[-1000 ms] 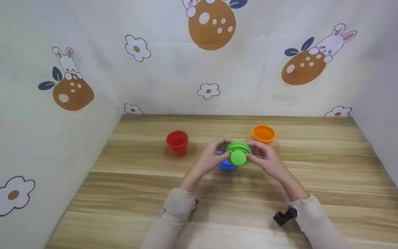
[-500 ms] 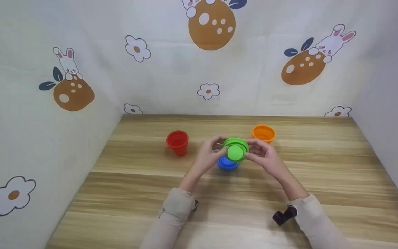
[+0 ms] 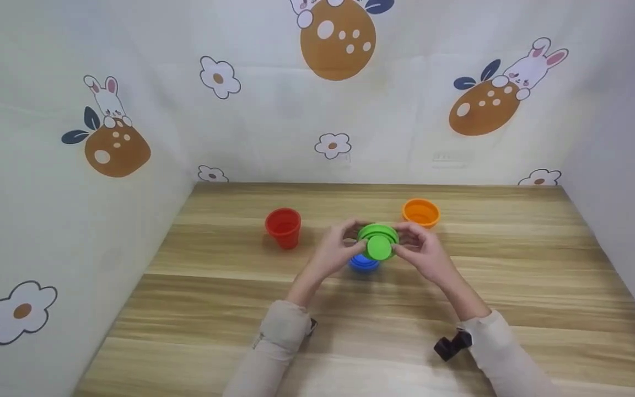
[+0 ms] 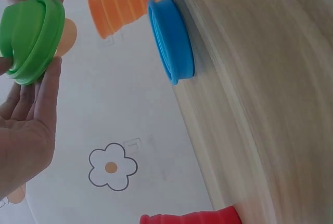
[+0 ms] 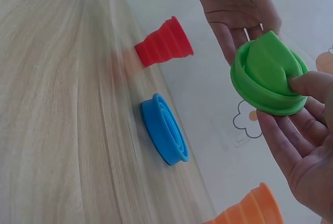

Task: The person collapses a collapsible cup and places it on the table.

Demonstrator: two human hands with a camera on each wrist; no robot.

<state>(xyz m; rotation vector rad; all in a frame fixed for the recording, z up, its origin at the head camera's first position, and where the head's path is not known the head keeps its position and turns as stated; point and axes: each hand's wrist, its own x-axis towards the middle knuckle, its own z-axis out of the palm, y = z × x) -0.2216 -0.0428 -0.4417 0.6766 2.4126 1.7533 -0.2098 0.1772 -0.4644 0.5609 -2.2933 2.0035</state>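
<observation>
A buckled green cup (image 3: 379,246) is pinched between thumb and fingers of left hand (image 3: 333,249) and right hand (image 3: 426,255), above the table (image 3: 202,331), near the blue cup (image 3: 364,264); even thumb pressure seems needed.

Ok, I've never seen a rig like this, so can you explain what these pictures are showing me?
There's no machine here: a person works with two bare hands. The widest picture comes from a camera on the head, looking forward and down. The other two come from a camera on each wrist, so the table looks turned sideways there.

On the wooden table stand a red cup and an orange cup, both mouth up, plus a squat, folded-down blue cup.

The left hand and right hand together hold a green cup above the table, its round base facing the head camera.
</observation>
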